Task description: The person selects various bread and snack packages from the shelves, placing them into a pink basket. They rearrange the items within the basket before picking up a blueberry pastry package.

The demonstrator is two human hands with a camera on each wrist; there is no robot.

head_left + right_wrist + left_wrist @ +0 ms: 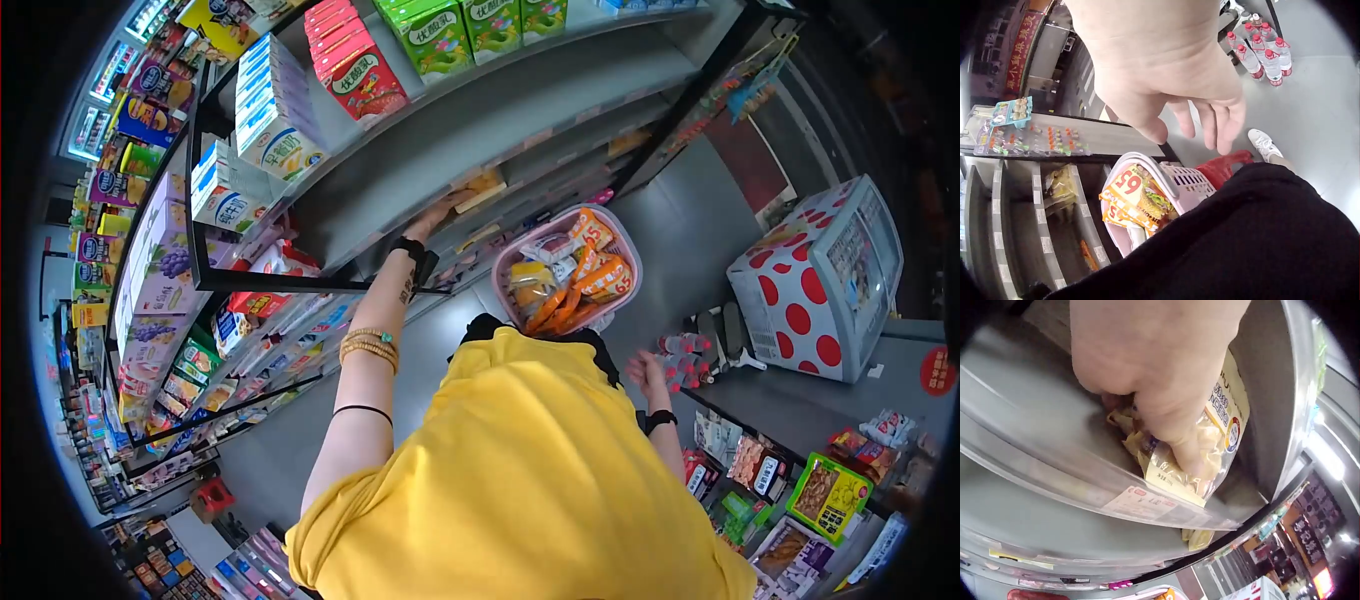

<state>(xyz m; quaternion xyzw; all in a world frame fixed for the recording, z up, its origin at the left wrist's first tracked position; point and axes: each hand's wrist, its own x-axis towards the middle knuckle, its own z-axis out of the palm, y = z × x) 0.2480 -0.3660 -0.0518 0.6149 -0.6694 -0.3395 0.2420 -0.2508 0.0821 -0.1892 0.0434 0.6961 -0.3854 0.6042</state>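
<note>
My left hand reaches onto a lower grey shelf at the upper middle of the head view. In the left wrist view, its fingers grip a cream-coloured, partly clear snack bag just behind the shelf's price strip; some fingertips are hidden behind the hand. The right hand hangs loosely with nothing in it, out to my right side. A pink basket stands on the floor in front of me, holding several orange and yellow snack packets.
Milk cartons line the upper shelf above the left arm. Bottles with red caps stand on the floor at right, near a white box with red dots. Packaged snacks lie at lower right.
</note>
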